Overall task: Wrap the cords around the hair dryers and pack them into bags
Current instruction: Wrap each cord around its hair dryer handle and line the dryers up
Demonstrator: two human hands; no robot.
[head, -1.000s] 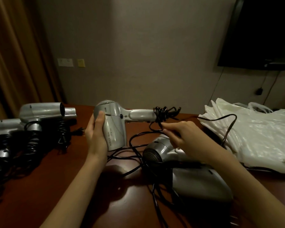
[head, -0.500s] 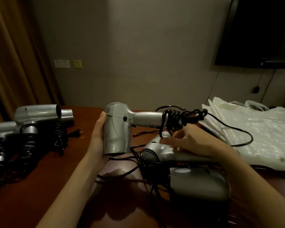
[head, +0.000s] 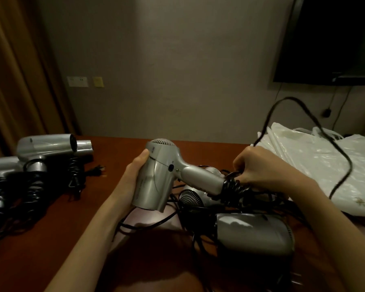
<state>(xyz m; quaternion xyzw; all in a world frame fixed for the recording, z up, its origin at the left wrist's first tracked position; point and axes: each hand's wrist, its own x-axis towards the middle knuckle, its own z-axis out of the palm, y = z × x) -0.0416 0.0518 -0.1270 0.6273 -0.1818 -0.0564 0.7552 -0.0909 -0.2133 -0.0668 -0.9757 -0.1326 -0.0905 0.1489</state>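
Observation:
My left hand (head: 135, 175) grips the barrel of a silver hair dryer (head: 160, 178), held above the table with its handle pointing right. Black cord coils (head: 233, 187) sit around the handle's end. My right hand (head: 259, 167) pinches the black cord (head: 316, 127) at those coils, and a loose loop of it arcs up and over to the right. White plastic bags (head: 316, 165) lie piled at the right. Two more silver dryers (head: 253, 234) lie below my hands among tangled cords.
Several silver dryers (head: 44, 145) with cords wound on their handles lie at the table's left, a plug (head: 98, 169) beside them. The brown table (head: 51, 228) meets a beige wall. A dark TV (head: 333, 39) hangs at the upper right, curtains (head: 13, 70) at the left.
The held dryer has tilted so its handle slopes down to the right. My right hand rose over the handle's end, and the cord loop swung up high above the bags.

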